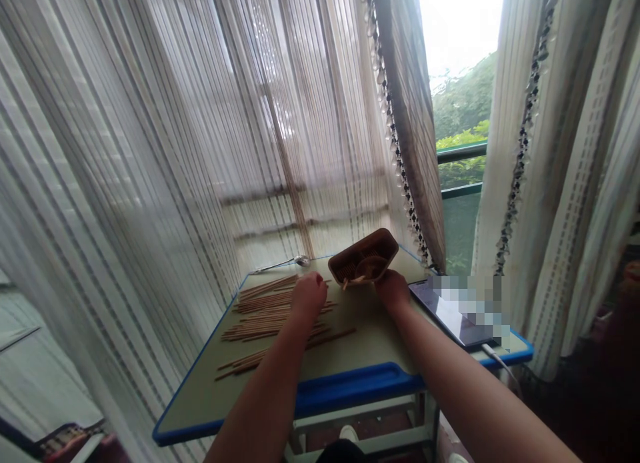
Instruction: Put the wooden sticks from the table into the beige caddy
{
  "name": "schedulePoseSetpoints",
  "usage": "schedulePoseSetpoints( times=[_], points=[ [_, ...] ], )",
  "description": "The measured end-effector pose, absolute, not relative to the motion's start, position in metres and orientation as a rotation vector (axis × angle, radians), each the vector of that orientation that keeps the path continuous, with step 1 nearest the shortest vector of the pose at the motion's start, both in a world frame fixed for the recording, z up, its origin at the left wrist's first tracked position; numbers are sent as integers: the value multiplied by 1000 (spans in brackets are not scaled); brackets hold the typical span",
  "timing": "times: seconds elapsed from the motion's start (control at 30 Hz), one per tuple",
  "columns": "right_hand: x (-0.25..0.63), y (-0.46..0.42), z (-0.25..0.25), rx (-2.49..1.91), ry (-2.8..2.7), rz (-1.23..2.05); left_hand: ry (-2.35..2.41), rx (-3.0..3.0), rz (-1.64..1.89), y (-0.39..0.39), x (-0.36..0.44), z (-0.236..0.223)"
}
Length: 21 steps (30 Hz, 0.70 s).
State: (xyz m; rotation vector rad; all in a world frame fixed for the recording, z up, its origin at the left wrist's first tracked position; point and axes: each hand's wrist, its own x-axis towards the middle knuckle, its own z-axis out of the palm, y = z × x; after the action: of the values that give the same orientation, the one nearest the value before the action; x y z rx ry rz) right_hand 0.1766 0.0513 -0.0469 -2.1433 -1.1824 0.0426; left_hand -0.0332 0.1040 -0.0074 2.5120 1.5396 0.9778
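My right hand (393,291) grips a brown slatted utensil holder (345,261) by its near right side. The holder is tilted, with its open top facing me, above the far part of the desk. Small light-brown tips show at its lower edge; I cannot tell what they are. Left of it, my left hand (311,293) is closed over the right ends of the chopsticks. Whatever it may hold is hidden. Many wooden chopsticks (257,326) lie in loose rows on the desktop, partly covered by my left forearm.
Metal spoons (301,260) lie at the desk's back edge. A tablet or large phone (453,313) with a white cable (493,353) is at the right. The desk (195,396) has a blue rim. Striped curtains (165,149) hang behind it.
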Motion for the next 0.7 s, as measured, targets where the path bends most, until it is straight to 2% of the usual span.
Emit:
schedulePoseSetpoints(
  times=[0.1, 0.2, 0.37, 0.7],
  points=[
    [177, 52, -47, -2124, -1169, 37, 1576, 2610, 480, 101, -34, -8],
    [177, 52, -48, -2124, -1151, 34, 1551, 2664, 312, 96, -34, -10],
    [178, 51, -49, -2104, -1165, 45, 1523, 2751, 170, 94, -35, -14],
    [177, 50, -47, -2096, -1144, 77, 1481, 2847, 183, 91, -31, -17]
  ],
)
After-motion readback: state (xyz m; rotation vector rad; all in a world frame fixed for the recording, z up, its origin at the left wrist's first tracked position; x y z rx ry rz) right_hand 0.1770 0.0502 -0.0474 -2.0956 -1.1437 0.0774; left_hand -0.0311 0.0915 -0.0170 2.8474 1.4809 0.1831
